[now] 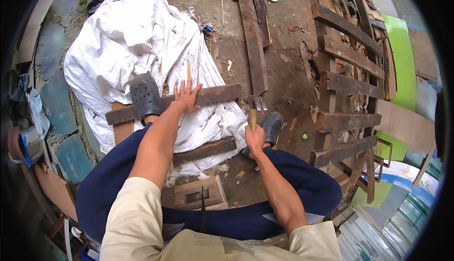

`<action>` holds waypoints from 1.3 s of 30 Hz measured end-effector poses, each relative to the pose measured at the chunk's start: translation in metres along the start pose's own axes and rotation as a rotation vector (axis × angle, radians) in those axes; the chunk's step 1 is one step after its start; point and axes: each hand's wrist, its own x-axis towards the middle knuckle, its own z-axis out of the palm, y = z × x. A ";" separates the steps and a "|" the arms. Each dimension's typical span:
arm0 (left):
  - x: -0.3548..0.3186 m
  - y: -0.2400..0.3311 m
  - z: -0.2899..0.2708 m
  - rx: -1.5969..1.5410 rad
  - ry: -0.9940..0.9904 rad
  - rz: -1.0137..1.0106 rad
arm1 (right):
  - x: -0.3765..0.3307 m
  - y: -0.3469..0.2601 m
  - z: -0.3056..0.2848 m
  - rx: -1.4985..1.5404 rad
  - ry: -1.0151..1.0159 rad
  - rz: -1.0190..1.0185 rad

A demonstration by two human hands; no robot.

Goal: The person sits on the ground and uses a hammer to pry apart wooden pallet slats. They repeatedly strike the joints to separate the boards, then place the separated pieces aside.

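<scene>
A dark wooden plank lies crosswise over a white woven sheet. On the plank my left hand rests with its fingers spread. A thin light stick shows just beyond those fingertips; I cannot tell if they touch it. My left foot, in a dark clog, presses on the plank's left part. To the right of the plank, my right hand is closed around the wooden handle of a claw hammer, its metal head pointing away from me. My other clog stands beside that hand.
A second plank lies nearer me on the sheet, with a small wooden frame between my legs. Long boards lie ahead on the dirt floor. A slatted wooden pallet stands on the right; teal slabs line the left.
</scene>
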 end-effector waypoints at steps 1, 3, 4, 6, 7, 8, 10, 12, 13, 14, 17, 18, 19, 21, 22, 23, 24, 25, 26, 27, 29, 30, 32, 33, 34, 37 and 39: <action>-0.001 0.002 0.000 0.002 -0.011 -0.008 | 0.002 0.001 -0.007 0.000 0.014 -0.043; -0.003 0.004 -0.002 -0.007 -0.017 -0.015 | 0.008 -0.024 -0.025 0.061 0.050 -0.142; -0.004 0.004 -0.005 -0.012 -0.015 -0.024 | 0.008 -0.049 -0.036 0.117 0.063 -0.189; -0.006 0.002 -0.001 0.008 0.001 -0.059 | 0.002 -0.091 -0.051 0.243 0.074 -0.252; -0.007 0.003 0.000 -0.017 0.007 -0.078 | 0.000 -0.109 -0.058 0.313 0.078 -0.272; -0.009 0.006 -0.001 -0.042 0.013 -0.094 | -0.002 -0.117 -0.059 0.382 0.085 -0.290; -0.010 0.015 -0.006 -0.055 0.014 -0.118 | 0.007 -0.093 -0.029 0.460 0.248 -0.446; -0.011 0.020 -0.010 -0.045 0.005 -0.152 | 0.009 -0.051 0.003 0.309 0.127 -0.198; -0.012 0.021 -0.010 -0.040 0.004 -0.148 | 0.010 -0.023 0.014 0.111 0.003 -0.125; -0.012 0.022 -0.010 -0.036 0.002 -0.144 | 0.010 -0.003 0.017 -0.084 -0.184 0.044; -0.014 0.020 -0.014 -0.020 -0.022 -0.142 | 0.001 0.051 0.030 -0.172 -0.215 0.078; -0.018 0.022 -0.007 -0.024 -0.048 -0.148 | -0.006 0.053 0.021 -0.136 -0.195 0.061; -0.017 0.019 -0.004 -0.020 -0.040 -0.158 | -0.011 0.053 0.016 -0.101 -0.175 0.046; -0.010 0.019 -0.007 -0.005 -0.016 -0.150 | 0.008 0.030 0.005 -0.033 -0.095 -0.023; -0.009 0.018 -0.009 0.000 0.011 -0.150 | 0.011 0.003 -0.007 0.008 -0.082 -0.046; -0.012 0.019 -0.006 0.005 0.027 -0.147 | 0.008 -0.021 -0.021 0.045 -0.072 -0.060; -0.014 0.020 -0.003 0.012 0.043 -0.139 | 0.007 -0.044 -0.036 0.081 -0.064 -0.061; -0.015 0.022 0.000 0.012 0.078 -0.134 | 0.006 -0.063 -0.051 0.115 -0.055 -0.059; -0.014 0.023 0.002 0.011 0.116 -0.127 | 0.008 -0.074 -0.063 0.141 -0.081 -0.048; -0.014 0.025 0.006 0.011 0.152 -0.119 | 0.009 -0.081 -0.075 0.168 -0.108 -0.033; -0.005 0.015 0.023 0.002 0.246 -0.085 | -0.002 -0.094 -0.107 0.139 -0.175 -0.009; 0.000 0.006 0.029 -0.002 0.301 -0.073 | -0.010 -0.105 -0.127 0.085 -0.217 -0.004; 0.006 -0.004 0.041 -0.004 0.349 -0.024 | -0.028 -0.106 -0.164 -0.060 -0.260 -0.057; 0.007 -0.008 0.041 0.000 0.376 -0.001 | -0.040 -0.098 -0.180 -0.116 -0.239 -0.098; 0.008 -0.011 0.042 0.009 0.403 0.009 | -0.056 -0.089 -0.195 -0.173 -0.219 -0.140; 0.006 -0.005 0.034 0.057 0.390 0.017 | -0.104 -0.069 -0.232 -0.239 -0.221 -0.147; 0.001 -0.006 0.017 0.009 0.383 0.097 | -0.126 -0.058 -0.246 -0.203 -0.262 -0.086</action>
